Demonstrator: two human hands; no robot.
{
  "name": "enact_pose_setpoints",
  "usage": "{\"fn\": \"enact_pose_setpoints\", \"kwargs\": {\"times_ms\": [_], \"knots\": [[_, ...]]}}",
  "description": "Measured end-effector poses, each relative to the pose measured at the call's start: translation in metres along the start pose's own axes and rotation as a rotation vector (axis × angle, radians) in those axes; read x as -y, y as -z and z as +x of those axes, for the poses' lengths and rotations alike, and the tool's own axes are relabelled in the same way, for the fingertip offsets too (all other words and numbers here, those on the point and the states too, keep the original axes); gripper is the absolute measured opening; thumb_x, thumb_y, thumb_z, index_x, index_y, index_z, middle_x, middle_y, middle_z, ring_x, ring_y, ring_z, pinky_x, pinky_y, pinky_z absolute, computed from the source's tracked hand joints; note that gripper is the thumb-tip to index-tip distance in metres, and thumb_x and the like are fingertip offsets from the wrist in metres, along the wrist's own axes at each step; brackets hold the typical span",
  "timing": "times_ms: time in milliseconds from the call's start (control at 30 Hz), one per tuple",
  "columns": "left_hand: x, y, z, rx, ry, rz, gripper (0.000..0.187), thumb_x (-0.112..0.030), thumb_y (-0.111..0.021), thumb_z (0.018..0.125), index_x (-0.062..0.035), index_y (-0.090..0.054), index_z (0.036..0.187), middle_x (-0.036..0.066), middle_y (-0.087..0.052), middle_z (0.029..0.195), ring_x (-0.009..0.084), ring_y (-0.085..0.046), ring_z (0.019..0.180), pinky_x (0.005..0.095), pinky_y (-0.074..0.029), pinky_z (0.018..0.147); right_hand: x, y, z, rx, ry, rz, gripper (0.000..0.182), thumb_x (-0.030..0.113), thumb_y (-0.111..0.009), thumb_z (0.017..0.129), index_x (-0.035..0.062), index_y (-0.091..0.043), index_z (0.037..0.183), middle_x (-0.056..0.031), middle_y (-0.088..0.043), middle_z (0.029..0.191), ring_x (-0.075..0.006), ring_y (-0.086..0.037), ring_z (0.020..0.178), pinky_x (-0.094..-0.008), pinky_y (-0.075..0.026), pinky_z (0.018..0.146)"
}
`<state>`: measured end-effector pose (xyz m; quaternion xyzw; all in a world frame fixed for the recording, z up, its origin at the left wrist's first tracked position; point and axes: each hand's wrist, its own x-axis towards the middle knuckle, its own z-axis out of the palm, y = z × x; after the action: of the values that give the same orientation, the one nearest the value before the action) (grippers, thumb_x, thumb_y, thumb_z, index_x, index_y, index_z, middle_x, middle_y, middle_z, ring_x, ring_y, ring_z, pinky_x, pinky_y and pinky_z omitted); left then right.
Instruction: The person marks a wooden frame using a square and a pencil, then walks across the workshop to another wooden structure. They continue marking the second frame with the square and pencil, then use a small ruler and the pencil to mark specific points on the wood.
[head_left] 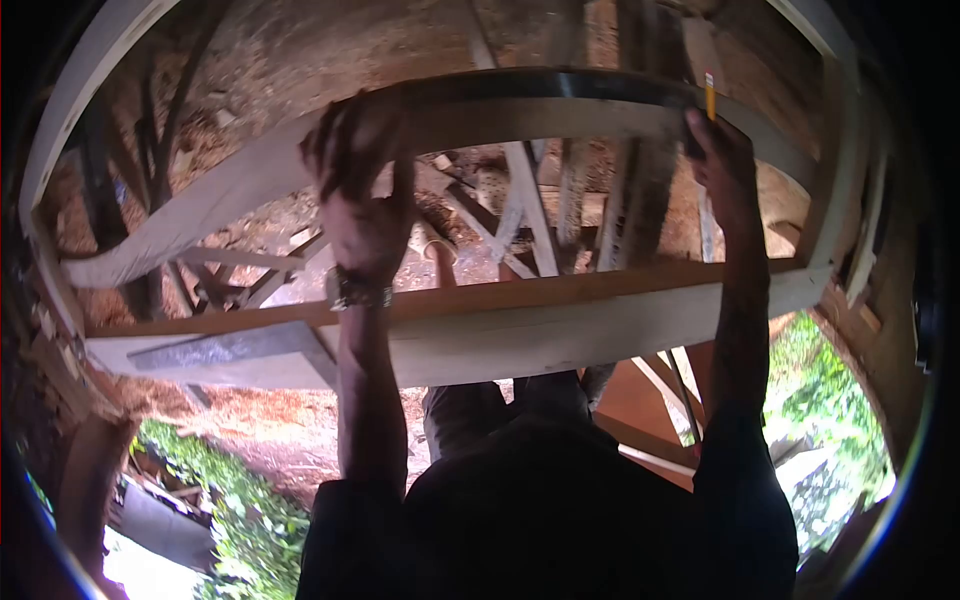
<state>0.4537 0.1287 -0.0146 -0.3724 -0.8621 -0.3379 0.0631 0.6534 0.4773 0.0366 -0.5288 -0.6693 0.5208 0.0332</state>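
A long dark strip [540,84] lies along the upper edge of a curved wooden board [540,122]. At the strip's left end, my left hand [362,190] is slightly blurred, its fingers apart over the strip and board. My right hand [728,165] is closed at the strip's right end, with a yellow pencil [710,98] sticking up from its fingers. How far the fingers wrap round the strip is hidden. Below both hands, a second wooden beam [500,340] runs across, and a grey metal square [225,348] rests on its left part.
The boards span a wooden frame with a left side [75,120] and a right side [838,180]. Loose wooden pieces [530,205] and shavings cover the ground beyond. Another wooden panel [640,400] stands below the beam. Green plants [235,490] show at the lower left and right.
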Motion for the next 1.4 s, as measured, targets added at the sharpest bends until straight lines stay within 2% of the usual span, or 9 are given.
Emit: {"fn": "enact_pose_setpoints", "kwargs": {"times_ms": [133,233,567,667,767,833,1000,1233,1400], "knots": [[-0.005,0.002,0.004,0.023,-0.004,0.028,0.044,-0.004,-0.082,0.089,-0.0164,-0.080,0.131,0.014,-0.069,0.146,0.0396,-0.060,0.140,0.0517,-0.046,0.117,0.006,-0.001,-0.002,0.030,0.104,-0.028,0.032,0.042,-0.074,0.103,0.0110,-0.068,0.094,0.0081,-0.049,0.071,-0.0019,-0.038,0.055,-0.0228,-0.027,0.050],[-0.005,0.003,0.004,0.049,0.004,0.040,0.039,-0.006,-0.082,0.092,-0.0145,-0.080,0.130,0.014,-0.069,0.146,0.0406,-0.059,0.141,0.0528,-0.046,0.118,0.006,0.007,0.006,0.124,0.018,0.002,0.033,0.040,-0.074,0.103,0.0075,-0.070,0.097,0.0050,-0.057,0.072,-0.0042,-0.051,0.059,-0.0237,-0.038,0.051],[-0.006,0.001,0.004,0.047,0.007,0.049,0.040,-0.006,-0.083,0.089,-0.0155,-0.082,0.128,0.015,-0.069,0.145,0.0403,-0.060,0.139,0.0556,-0.046,0.116,0.007,0.002,0.007,0.058,0.084,-0.023,0.039,0.040,-0.075,0.102,0.0051,-0.067,0.087,0.0013,-0.059,0.070,-0.0074,-0.056,0.060,-0.0272,-0.042,0.053],[-0.004,0.000,0.003,0.050,0.000,0.054,0.041,-0.005,-0.083,0.088,-0.0158,-0.082,0.128,0.015,-0.069,0.145,0.0401,-0.060,0.139,0.0550,-0.046,0.116,0.006,0.000,0.005,0.033,0.054,-0.002,0.039,0.047,-0.076,0.101,0.0095,-0.068,0.092,0.0060,-0.050,0.069,-0.0035,-0.040,0.054,-0.0231,-0.029,0.050],[-0.004,0.004,0.004,0.058,-0.007,0.026,0.041,-0.004,-0.081,0.091,-0.0144,-0.080,0.131,0.014,-0.070,0.146,0.0389,-0.058,0.143,0.0511,-0.045,0.120,-0.003,0.006,0.012,0.052,0.191,-0.145,0.040,0.047,-0.074,0.102,0.0103,-0.067,0.090,0.0061,-0.049,0.070,-0.0037,-0.039,0.054,-0.0240,-0.029,0.049],[-0.006,0.012,0.006,0.099,-0.006,0.005,0.045,-0.002,-0.081,0.088,-0.0136,-0.078,0.132,0.014,-0.069,0.145,0.0387,-0.059,0.141,0.0498,-0.047,0.119,0.008,0.004,0.004,0.060,-0.006,-0.074,0.038,0.045,-0.072,0.105,0.0111,-0.065,0.090,0.0057,-0.047,0.072,-0.0044,-0.037,0.053,-0.0254,-0.027,0.048],[0.008,0.041,-0.013,0.035,0.188,0.012,0.046,-0.009,-0.080,0.089,-0.0140,-0.076,0.135,0.015,-0.063,0.151,0.0401,-0.056,0.143,0.0569,-0.046,0.115,0.005,-0.036,-0.019,0.154,0.006,0.171,0.039,0.044,-0.069,0.106,0.0120,-0.057,0.087,0.0054,-0.041,0.070,-0.0047,-0.038,0.053,-0.0252,-0.027,0.049],[0.048,0.072,-0.028,0.007,0.256,0.024,0.051,-0.014,-0.078,0.091,-0.0128,-0.071,0.142,0.015,-0.060,0.154,0.0385,-0.054,0.145,0.0564,-0.042,0.118,0.015,-0.104,-0.039,0.170,0.020,0.246,0.032,0.040,-0.072,0.105,0.0097,-0.062,0.099,0.0051,-0.047,0.077,-0.0044,-0.040,0.056,-0.0247,-0.030,0.050],[0.040,0.109,-0.014,0.147,0.452,0.045,0.064,-0.018,-0.078,0.091,-0.0100,-0.058,0.152,0.018,-0.059,0.154,0.0401,-0.050,0.147,0.0573,-0.037,0.123,0.031,-0.134,-0.050,0.163,0.000,0.236,0.033,0.040,-0.075,0.104,0.0084,-0.066,0.106,0.0050,-0.049,0.077,-0.0048,-0.043,0.057,-0.0245,-0.032,0.051]]}}
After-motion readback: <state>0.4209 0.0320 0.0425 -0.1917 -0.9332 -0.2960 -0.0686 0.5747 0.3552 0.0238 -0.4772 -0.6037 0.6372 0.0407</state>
